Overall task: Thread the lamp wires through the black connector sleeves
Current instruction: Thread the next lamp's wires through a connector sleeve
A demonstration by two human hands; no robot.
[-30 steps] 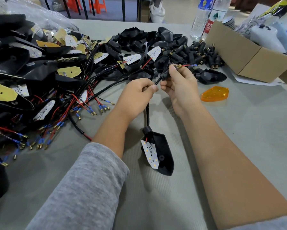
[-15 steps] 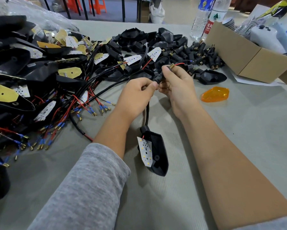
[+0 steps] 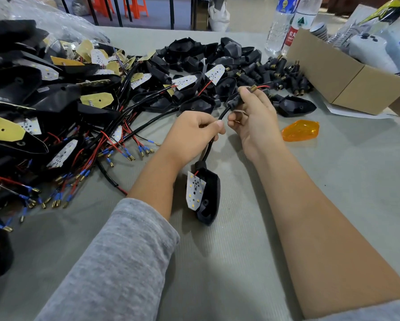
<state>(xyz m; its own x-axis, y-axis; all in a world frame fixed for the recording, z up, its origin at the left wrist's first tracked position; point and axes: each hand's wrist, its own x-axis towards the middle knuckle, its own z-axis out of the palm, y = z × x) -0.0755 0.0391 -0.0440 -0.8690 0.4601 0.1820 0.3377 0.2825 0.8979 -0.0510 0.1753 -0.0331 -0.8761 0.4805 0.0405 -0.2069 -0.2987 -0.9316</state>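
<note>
A: Near, at 6 o'clock, the lamp point(image 3: 204, 195) has lifted slightly off the desk point(image 3: 333, 181); left hand point(image 3: 192, 133) fingers pinch its cable point(image 3: 209, 149).

B: Right hand point(image 3: 252, 119) fingers clamp the sleeve point(image 3: 235, 101), now further down the cable; red wire point(image 3: 262, 86) pokes through. Threading looks nearly done. Bottle point(image 3: 294, 31) label unreadable at 1 o'clock.

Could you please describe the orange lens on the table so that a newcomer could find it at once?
Start at the cardboard box at the table's far right. Just in front of it, beside the right hand, lies the orange lens. It is the only translucent orange piece; its neighbours are black.
</note>
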